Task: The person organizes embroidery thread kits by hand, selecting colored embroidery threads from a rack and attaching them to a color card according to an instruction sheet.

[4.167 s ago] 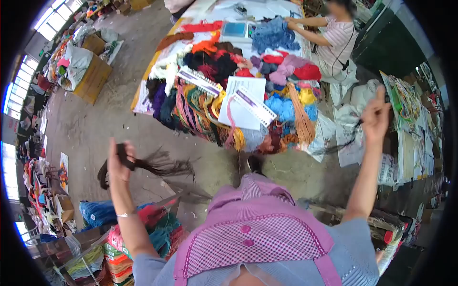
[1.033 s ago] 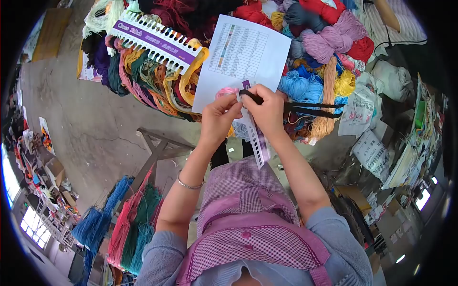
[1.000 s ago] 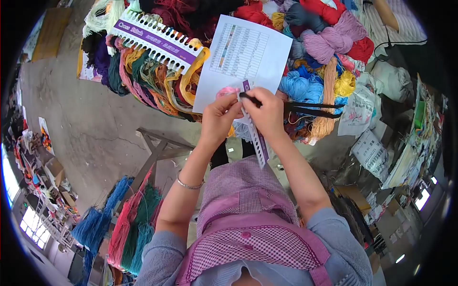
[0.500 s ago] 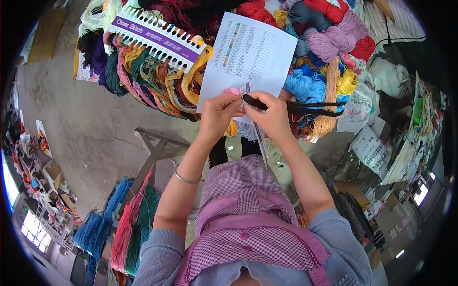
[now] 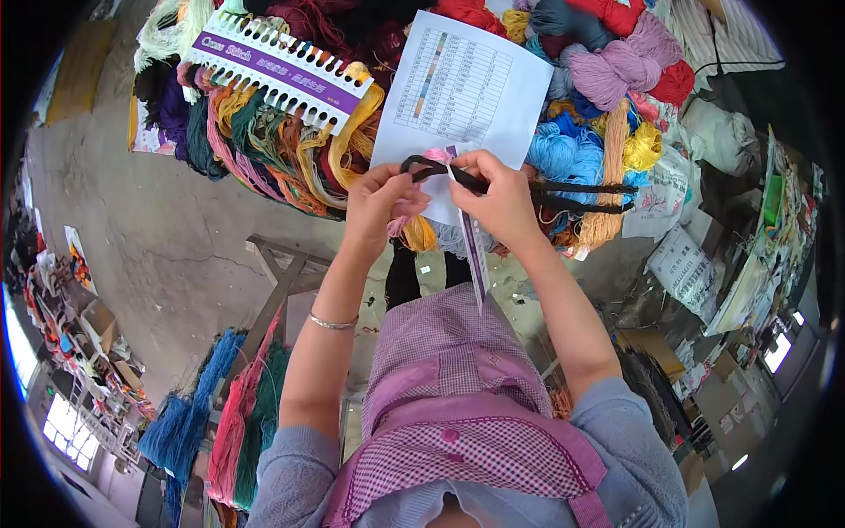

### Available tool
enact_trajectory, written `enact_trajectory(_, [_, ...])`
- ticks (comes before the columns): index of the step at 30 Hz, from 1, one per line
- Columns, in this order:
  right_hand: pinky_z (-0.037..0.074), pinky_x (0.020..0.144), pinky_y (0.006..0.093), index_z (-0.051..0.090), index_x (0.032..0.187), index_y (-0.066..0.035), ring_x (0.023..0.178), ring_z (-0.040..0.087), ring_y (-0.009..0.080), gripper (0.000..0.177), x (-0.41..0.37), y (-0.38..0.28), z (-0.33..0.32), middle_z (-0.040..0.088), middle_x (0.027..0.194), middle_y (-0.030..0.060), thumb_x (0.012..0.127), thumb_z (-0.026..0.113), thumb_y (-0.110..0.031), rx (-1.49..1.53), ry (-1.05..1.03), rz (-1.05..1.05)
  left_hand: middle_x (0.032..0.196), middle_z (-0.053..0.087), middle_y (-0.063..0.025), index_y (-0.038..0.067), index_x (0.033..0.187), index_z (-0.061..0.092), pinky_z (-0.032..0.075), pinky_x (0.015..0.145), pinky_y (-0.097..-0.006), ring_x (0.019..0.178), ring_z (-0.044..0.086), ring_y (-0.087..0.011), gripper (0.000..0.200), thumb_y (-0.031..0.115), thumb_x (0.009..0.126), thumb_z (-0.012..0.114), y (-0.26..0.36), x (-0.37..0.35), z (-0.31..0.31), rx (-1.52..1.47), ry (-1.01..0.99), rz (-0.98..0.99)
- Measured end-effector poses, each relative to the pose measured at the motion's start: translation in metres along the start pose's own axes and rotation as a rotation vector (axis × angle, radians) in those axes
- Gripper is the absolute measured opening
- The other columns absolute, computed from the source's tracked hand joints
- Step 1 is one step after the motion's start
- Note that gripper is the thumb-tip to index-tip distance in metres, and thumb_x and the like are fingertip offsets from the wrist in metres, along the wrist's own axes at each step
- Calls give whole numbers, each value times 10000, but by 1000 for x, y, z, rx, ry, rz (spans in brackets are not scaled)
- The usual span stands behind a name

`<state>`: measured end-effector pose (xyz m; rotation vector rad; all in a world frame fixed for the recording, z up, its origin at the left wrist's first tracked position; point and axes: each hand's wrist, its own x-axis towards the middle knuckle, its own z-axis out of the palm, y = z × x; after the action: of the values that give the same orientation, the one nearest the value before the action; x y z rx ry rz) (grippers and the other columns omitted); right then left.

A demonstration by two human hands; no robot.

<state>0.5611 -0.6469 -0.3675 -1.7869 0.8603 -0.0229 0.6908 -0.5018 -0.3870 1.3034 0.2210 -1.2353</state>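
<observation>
My right hand is closed on a black thread skein and a narrow purple-and-white thread card, which hangs down seen nearly edge-on. The skein's looped end reaches left across the card to my left hand, whose curled fingers hold the loop. Its two long ends trail to the right over the yarn pile. Pink thread shows at the card's upper end, partly covered by the black loop. Behind both hands lies a white printed sheet with a table and a column of colour swatches.
A second thread card, marked "Cross Stitch", lies on multicoloured skeins at left. Blue yarn and an orange skein lie at right. A wooden trestle stands lower left, with blue strands and red strands hanging nearby.
My left hand has moved left and down, away from the right, and the black loop now extends farther left past the card. The card has turned, showing more of its purple face.
</observation>
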Motion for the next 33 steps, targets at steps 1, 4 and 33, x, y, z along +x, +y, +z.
enact_trajectory(1, [487, 655, 243, 641, 1058, 2, 687, 599, 82, 302, 0, 0, 1, 668, 779, 48, 792, 712, -120, -7, 3, 6, 826, 692, -120, -55, 968, 624, 561, 634, -236, 707, 693, -161, 170, 98, 903, 586, 0, 0, 1, 1, -1, 4])
enact_trajectory(4, [491, 667, 242, 662, 1062, 2, 702, 609, 82, 285, 1, -2, -1, 676, 785, 52, 804, 706, -112, -17, -2, 37, 821, 683, -111, -46, 980, 627, 562, 641, -231, 701, 683, -148, 163, 87, 903, 574, -1, 0, 1, 10, -17, 13])
enact_trajectory(33, [437, 865, 274, 635, 1033, 7, 934, 547, 116, 315, -48, -20, -61, 592, 946, 27, 893, 697, -268, 677, -128, 109, 1098, 636, -172, -60, 1200, 571, 523, 706, -299, 925, 645, -254, 383, 210, 931, 528, 55, -94, -53, -169, -510, 139])
